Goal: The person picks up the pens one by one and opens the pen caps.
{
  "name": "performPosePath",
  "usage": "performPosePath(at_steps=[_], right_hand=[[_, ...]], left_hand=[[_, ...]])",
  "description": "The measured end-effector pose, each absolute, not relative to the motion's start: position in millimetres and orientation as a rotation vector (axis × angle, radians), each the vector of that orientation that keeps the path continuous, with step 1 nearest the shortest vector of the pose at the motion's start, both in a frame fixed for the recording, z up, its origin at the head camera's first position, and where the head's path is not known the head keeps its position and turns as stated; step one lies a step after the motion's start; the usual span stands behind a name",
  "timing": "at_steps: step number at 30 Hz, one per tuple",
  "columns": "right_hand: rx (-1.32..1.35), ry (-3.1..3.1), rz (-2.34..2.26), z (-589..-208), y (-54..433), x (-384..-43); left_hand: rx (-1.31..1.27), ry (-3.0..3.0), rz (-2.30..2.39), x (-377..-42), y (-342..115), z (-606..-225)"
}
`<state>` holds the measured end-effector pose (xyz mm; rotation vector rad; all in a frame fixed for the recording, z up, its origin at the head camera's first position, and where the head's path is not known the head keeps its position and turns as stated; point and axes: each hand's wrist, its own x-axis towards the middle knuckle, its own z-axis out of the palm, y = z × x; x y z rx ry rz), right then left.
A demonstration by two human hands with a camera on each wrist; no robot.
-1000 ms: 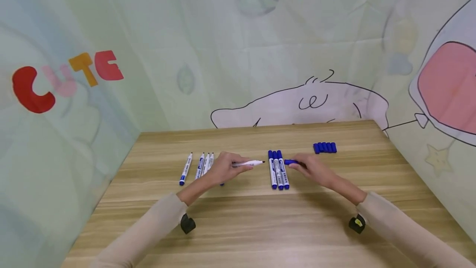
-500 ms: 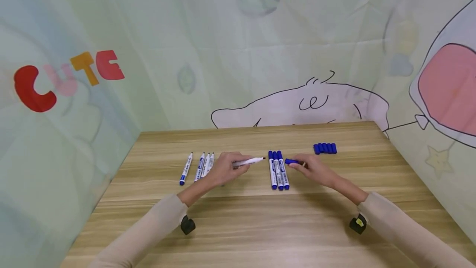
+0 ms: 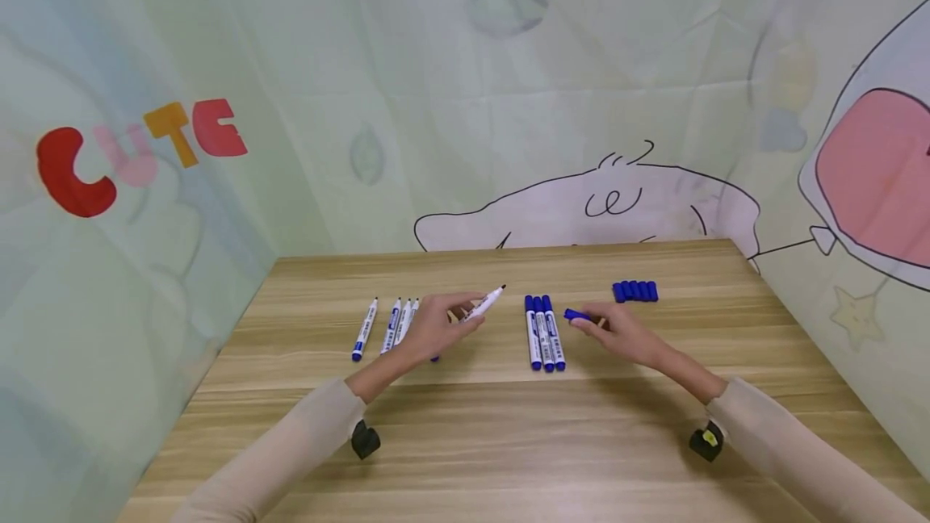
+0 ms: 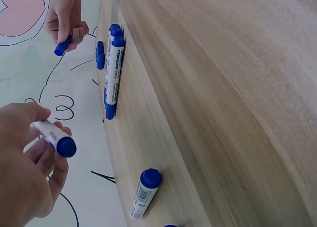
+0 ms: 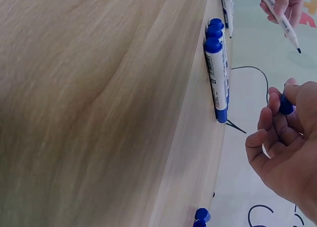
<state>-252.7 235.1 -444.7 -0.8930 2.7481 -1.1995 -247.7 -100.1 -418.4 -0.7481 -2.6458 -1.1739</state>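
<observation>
In the head view my left hand (image 3: 434, 326) pinches an uncapped white marker (image 3: 485, 302), its dark tip pointing up and to the right. The marker's blue end (image 4: 67, 146) faces the left wrist camera. Across from it, my right hand (image 3: 617, 331) pinches a blue marker cap (image 3: 576, 315) between thumb and fingers. The cap and the marker are apart. Between the hands, three capped blue markers (image 3: 543, 333) lie side by side on the table. Left of these, several uncapped markers (image 3: 392, 325) lie with tips pointing away, partly covered by the left hand.
A row of several loose blue caps (image 3: 635, 290) lies at the back right of the wooden table (image 3: 465, 442). One uncapped marker (image 3: 365, 329) sits a little apart at the left. A printed curtain (image 3: 349, 87) hangs behind the table.
The marker in my left hand has swung from nearly level to tilted, its tip now higher and farther left. My right hand has drawn slightly right with the cap.
</observation>
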Motion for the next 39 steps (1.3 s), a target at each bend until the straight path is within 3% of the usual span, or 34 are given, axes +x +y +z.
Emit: performPosePath(at_steps=[20, 39], right_hand=[[-0.872, 2.902, -1.289, -446.7, 245.0, -252.9], [-0.651, 2.926, -1.380, -446.8, 263.4, -258.6]], left_hand=[[-0.385, -2.834, -1.164, -257.5, -100.1, -438.0], [-0.371, -2.972, -0.805, -258.5, -90.6, -450.7]])
